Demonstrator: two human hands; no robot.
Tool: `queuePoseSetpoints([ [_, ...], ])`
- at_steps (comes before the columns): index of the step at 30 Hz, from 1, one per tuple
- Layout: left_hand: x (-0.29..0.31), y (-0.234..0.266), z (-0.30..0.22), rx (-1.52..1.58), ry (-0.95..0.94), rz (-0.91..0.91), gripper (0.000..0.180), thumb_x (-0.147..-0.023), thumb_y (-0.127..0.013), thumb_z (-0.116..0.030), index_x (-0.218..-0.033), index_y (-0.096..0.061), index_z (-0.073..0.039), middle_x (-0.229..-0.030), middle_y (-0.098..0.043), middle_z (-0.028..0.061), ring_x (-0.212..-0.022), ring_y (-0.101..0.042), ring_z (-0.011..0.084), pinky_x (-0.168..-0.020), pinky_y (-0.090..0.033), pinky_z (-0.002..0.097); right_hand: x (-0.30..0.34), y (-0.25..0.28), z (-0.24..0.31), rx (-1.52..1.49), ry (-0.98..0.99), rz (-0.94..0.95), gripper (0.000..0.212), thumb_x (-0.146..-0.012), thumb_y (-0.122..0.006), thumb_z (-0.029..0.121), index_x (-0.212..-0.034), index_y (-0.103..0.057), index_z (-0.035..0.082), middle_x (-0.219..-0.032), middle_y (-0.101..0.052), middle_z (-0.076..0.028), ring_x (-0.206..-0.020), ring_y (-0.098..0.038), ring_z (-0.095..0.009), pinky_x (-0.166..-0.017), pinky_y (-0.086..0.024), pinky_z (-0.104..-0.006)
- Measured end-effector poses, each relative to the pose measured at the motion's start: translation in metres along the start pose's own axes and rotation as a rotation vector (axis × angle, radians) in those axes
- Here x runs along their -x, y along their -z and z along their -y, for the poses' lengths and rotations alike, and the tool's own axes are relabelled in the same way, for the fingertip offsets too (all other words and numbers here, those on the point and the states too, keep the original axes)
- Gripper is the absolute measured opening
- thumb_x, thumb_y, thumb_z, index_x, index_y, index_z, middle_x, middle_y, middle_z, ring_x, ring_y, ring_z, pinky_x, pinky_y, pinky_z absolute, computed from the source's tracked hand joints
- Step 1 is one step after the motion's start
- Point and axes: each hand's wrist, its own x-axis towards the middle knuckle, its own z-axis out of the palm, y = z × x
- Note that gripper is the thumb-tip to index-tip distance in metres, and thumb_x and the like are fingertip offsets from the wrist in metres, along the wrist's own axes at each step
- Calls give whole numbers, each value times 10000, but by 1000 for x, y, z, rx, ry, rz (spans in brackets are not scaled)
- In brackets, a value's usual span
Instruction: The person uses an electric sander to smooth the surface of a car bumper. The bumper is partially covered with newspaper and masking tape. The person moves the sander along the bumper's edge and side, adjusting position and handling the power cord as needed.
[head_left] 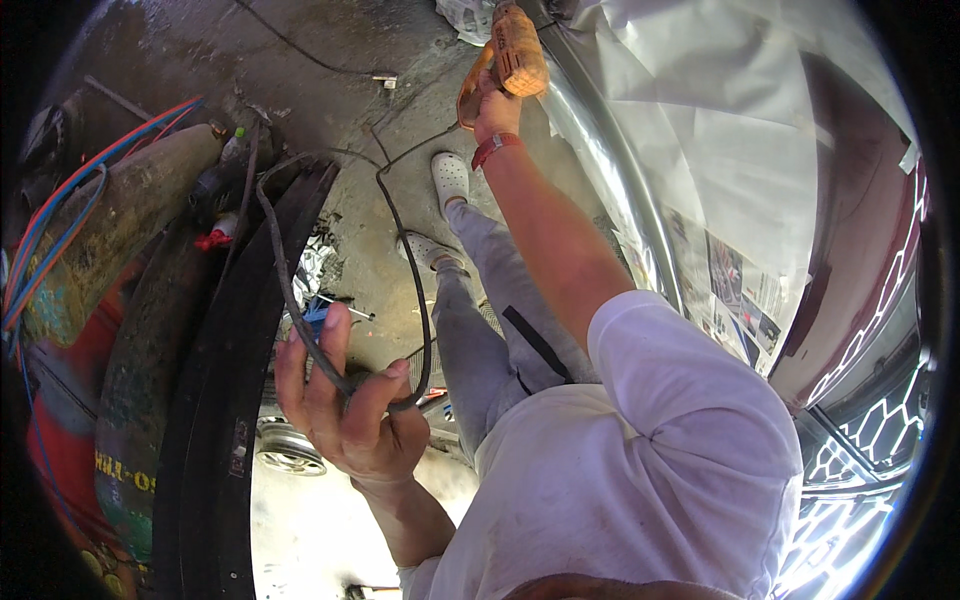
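Observation:
My right hand (492,108) is stretched far forward, its fingers wrapped round the loop handle of a dusty orange heat gun (521,65). The tool's nose points away from me, partly out of sight at the top edge. From its handle a black power cord (425,300) runs back toward me and hangs in a wide loop. My left hand (365,420), raised at the lower left, holds part of that cord between the thumb and half-curled fingers. A red band circles my right wrist.
Plastic sheeting (690,130) and newspaper (728,300) cover a dark red car panel (850,290) on my right. Gas cylinders (125,225), red and blue hoses (95,190) and long black strips (225,400) stand on my left. Another cable's white plug (384,78) lies on the floor ahead.

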Motion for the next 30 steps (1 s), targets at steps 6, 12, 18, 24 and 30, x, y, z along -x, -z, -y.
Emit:
queuePoseSetpoints([
  [6,0,1,-1,-21,-20,33,90,-1000,-665,-209,-1011,-581,-240,-1313,-697,117,-1349,-507,370,-1122,-402,528,-9,78,-18,158,7,-212,448,-935,-696,83,-1355,-545,43,-1256,-622,-45,-1090,-605,-195,-932,-480,-342],
  [12,7,-1,4,-23,-20,78,80,-995,-673,-225,-989,-595,-244,-1306,-702,104,-1341,-522,367,-1115,-404,518,-27,194,-64,643,43,-572,585,-944,-723,245,-1452,-496,63,-1370,-598,-56,-1204,-582,-224,-1017,-454,-336],
  [18,10,-4,3,-25,-16,78,79,-992,-674,-231,-987,-595,-242,-1314,-699,105,-1334,-532,368,-1111,-408,517,-24,107,-43,584,221,-324,576,-932,-731,230,-1431,-501,57,-1366,-600,-79,-1205,-579,-225,-1018,-449,-333],
  [24,10,-13,0,-15,-8,46,82,-991,-674,-215,-995,-596,-241,-1316,-697,110,-1341,-525,362,-1112,-410,515,-40,4,-48,546,154,20,567,-920,-740,215,-1409,-505,50,-1361,-601,-101,-1207,-575,-225,-1018,-444,-329],
  [30,12,-30,-2,-5,-44,80,71,-985,-679,-210,-985,-615,-241,-1320,-696,106,-1343,-518,358,-1120,-406,516,-66,10,-59,740,80,-7,819,-904,-746,294,-1558,-308,67,-1433,-575,-178,-1296,-576,-312,-1064,-457,-380],
])
